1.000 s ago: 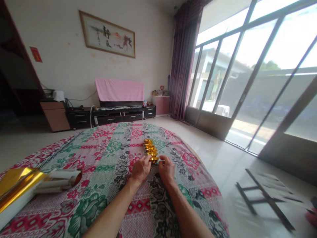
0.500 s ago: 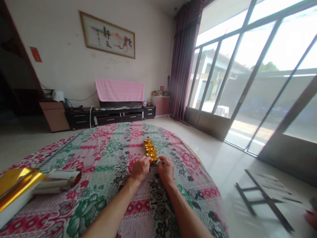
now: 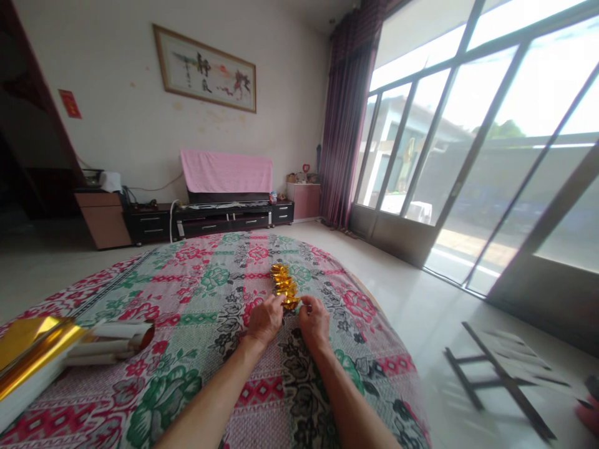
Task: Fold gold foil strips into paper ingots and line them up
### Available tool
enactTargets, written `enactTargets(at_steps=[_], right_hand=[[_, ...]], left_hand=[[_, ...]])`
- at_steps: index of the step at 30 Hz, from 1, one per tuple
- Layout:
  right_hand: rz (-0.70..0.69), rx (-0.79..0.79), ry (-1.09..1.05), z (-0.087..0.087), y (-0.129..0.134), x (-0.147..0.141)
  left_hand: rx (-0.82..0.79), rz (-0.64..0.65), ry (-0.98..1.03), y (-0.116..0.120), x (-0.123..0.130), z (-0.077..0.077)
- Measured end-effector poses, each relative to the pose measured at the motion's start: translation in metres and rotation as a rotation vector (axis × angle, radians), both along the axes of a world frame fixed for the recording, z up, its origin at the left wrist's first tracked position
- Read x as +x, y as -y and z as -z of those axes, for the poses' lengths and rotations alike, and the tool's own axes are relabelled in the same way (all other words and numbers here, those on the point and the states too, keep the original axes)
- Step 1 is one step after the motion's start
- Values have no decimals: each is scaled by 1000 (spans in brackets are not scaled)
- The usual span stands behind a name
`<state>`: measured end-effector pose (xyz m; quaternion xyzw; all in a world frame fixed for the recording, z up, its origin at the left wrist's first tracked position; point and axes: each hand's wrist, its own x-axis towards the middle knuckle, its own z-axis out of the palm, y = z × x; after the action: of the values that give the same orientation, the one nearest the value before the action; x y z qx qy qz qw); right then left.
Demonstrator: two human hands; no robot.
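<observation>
Several shiny gold foil pieces (image 3: pixel 282 279) stand in a row, close together, on the flowered cloth. The nearest gold foil piece (image 3: pixel 291 303) lies between my two hands. My left hand (image 3: pixel 266 320) pinches its left end with thumb and forefinger. At its right end is my right hand (image 3: pixel 314 320), fingers curled and fingertips closed on the tip. The fine folds of the foil are too small to make out.
Gold foil sheets and rolls (image 3: pixel 47 349) lie at the left of the cloth-covered round table (image 3: pixel 201 337). A folding stool (image 3: pixel 505 374) stands on the floor at right. Beyond are a low black cabinet (image 3: pixel 219 219) and glass doors (image 3: pixel 468 156).
</observation>
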<state>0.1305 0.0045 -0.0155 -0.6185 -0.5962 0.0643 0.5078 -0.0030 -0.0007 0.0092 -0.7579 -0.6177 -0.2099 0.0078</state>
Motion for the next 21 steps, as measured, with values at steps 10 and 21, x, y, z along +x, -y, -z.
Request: enactTargets(at_steps=[10,21], right_hand=[[-374,60,142,-13,22,-27],[-406,-58,70,-16,20,-135]], left_hand=[[-11,-92,5,12,-30,-4],[-89,-324,11,43,-104,-12]])
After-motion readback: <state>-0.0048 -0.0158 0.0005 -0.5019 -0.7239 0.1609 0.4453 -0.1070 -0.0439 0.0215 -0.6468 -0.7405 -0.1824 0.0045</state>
